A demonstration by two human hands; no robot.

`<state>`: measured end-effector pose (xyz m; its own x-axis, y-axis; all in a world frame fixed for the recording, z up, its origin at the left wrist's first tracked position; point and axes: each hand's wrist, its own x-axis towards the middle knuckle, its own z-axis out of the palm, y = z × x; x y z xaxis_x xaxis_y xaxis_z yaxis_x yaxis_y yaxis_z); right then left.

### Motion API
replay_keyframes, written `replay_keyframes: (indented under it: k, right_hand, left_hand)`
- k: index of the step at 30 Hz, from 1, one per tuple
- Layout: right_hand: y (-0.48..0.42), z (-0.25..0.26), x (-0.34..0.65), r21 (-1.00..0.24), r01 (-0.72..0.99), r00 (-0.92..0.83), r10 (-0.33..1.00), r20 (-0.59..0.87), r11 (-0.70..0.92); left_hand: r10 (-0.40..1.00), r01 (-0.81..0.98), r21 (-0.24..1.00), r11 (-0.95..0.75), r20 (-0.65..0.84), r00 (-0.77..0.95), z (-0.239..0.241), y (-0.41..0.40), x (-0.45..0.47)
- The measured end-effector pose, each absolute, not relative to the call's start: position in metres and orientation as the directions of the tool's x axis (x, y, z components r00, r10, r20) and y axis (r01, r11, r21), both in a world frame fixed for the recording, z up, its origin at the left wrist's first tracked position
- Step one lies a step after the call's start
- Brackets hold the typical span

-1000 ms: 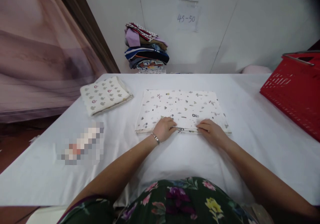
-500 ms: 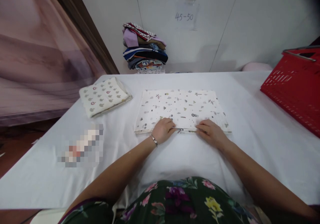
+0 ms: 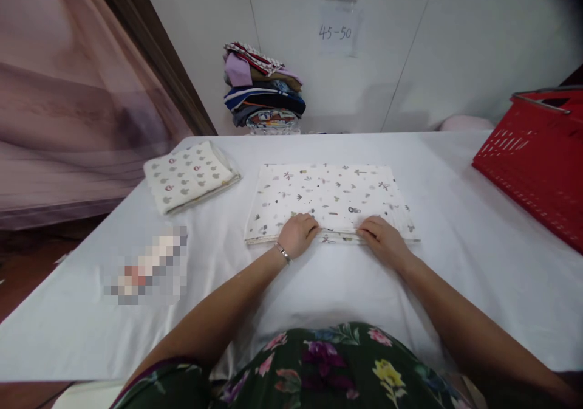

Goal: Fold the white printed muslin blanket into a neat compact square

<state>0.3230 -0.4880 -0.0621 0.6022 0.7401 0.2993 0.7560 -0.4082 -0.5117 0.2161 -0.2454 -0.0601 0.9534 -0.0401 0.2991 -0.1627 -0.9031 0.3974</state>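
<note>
Head view: left hand (image 3: 297, 237) and right hand (image 3: 385, 240), fingers pinched closed on near edge of folded cloth (image 3: 325, 195), flat on worktop (image 3: 460, 208).

- Seems a small workroom or makeshift work corner for cloth goods; which of these, the view cannot settle.
- White-covered table (image 3: 455, 172) with a printed cloth (image 3: 332, 193) folded flat on it.
- Pile of folded fabrics (image 3: 264, 90) by the pale panelled wall (image 3: 428, 56).
- Handwritten note (image 3: 336, 33) reading "45-50".
- Red shop-style basket (image 3: 532, 169) at right.
- Pinkish curtain (image 3: 86, 105) at left.
</note>
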Motion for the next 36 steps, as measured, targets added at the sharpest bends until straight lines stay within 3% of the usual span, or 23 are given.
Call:
replay_keyframes:
  k: [7, 16, 21, 26, 31, 36]
  right_hand:
    - [-0.484, -0.062, 0.319, -0.443, 0.808, 0.562, 0.736, 0.378, -0.389]
    - [-0.484, -0.064, 0.318, -0.365, 0.860, 0.493, 0.769, 0.408, -0.357]
    - [-0.484, -0.062, 0.318, -0.352, 0.873, 0.469, 0.776, 0.420, -0.337]
    - [-0.480, -0.061, 0.314, -0.382, 0.864, 0.480, 0.763, 0.433, -0.327]
    - [-0.473, -0.062, 0.312, -0.368, 0.866, 0.477, 0.777, 0.410, -0.338]
    - [-0.473, -0.059, 0.310, -0.463, 0.818, 0.534, 0.748, 0.393, -0.341]
  left_hand:
    - [-0.104, -0.187, 0.207, -0.960, 0.356, 0.929, -0.064, -0.249, 0.212]
    - [-0.154, -0.240, 0.156, -0.958, 0.424, 0.892, -0.070, -0.251, 0.209]
    - [-0.153, -0.296, 0.289, -0.910, 0.430, 0.890, -0.068, -0.255, 0.210]
    - [0.008, -0.216, 0.502, -0.837, 0.408, 0.913, -0.062, -0.258, 0.211]
    - [-0.025, -0.206, 0.466, -0.860, 0.366, 0.930, -0.064, -0.259, 0.213]
    - [-0.013, -0.172, 0.449, -0.877, 0.335, 0.942, -0.063, -0.261, 0.216]
